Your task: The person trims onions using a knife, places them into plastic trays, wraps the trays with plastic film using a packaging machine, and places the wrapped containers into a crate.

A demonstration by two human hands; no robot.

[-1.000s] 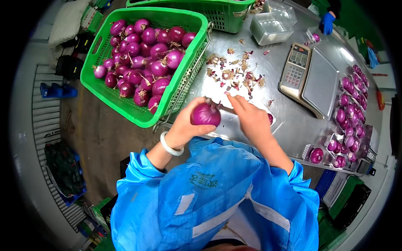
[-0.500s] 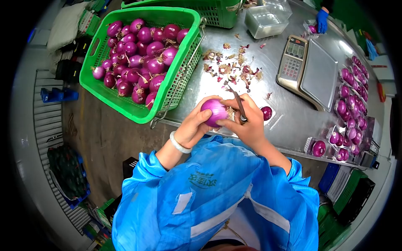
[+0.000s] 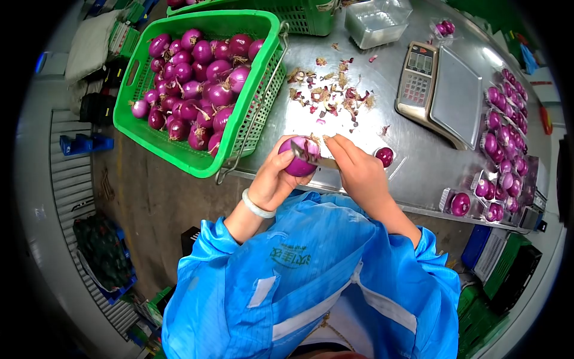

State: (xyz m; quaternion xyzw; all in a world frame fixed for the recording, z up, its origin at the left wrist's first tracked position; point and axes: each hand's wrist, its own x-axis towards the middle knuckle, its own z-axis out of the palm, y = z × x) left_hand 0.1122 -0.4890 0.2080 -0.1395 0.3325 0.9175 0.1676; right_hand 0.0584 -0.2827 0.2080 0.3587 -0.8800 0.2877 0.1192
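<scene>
Left fingers (image 3: 282, 158) around one onion (image 3: 297, 168), right fingers (image 3: 344, 151) gripping one knife (image 3: 324, 161), one scale (image 3: 417, 84)

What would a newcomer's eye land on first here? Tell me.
Probably the bright green crate at upper left, heaped with purple onions. Next, at the centre, the left hand grips a single onion while the right hand holds a knife against it. Packed onions crowd the right side, past the scale.
</scene>
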